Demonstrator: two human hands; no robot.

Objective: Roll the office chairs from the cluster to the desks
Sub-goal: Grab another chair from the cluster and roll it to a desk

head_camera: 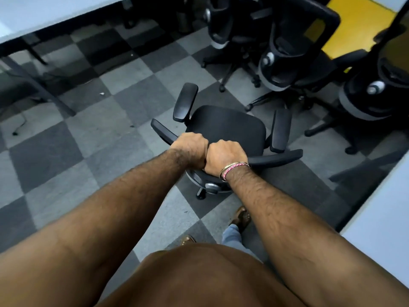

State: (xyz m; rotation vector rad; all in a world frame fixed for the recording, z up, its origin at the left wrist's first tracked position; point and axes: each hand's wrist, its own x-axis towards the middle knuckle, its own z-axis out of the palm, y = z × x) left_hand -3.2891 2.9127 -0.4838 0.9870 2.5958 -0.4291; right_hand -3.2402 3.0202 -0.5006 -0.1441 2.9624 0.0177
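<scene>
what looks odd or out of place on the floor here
A small white scrap lies on the grey checkered carpet near the desk leg, like litter. Otherwise nothing stands out; the chair stands upright.

We see a checkered carpet floor of light and dark grey squares (93, 138) running across the whole room. On one of the lighter squares lies a small white scrap (102, 93) — too small for us to tell what it is. A thin dark cable (20, 124) trails over the carpet at the far left. At the upper right, a bright yellow patch of floor (358, 25) borders the grey squares.
</scene>
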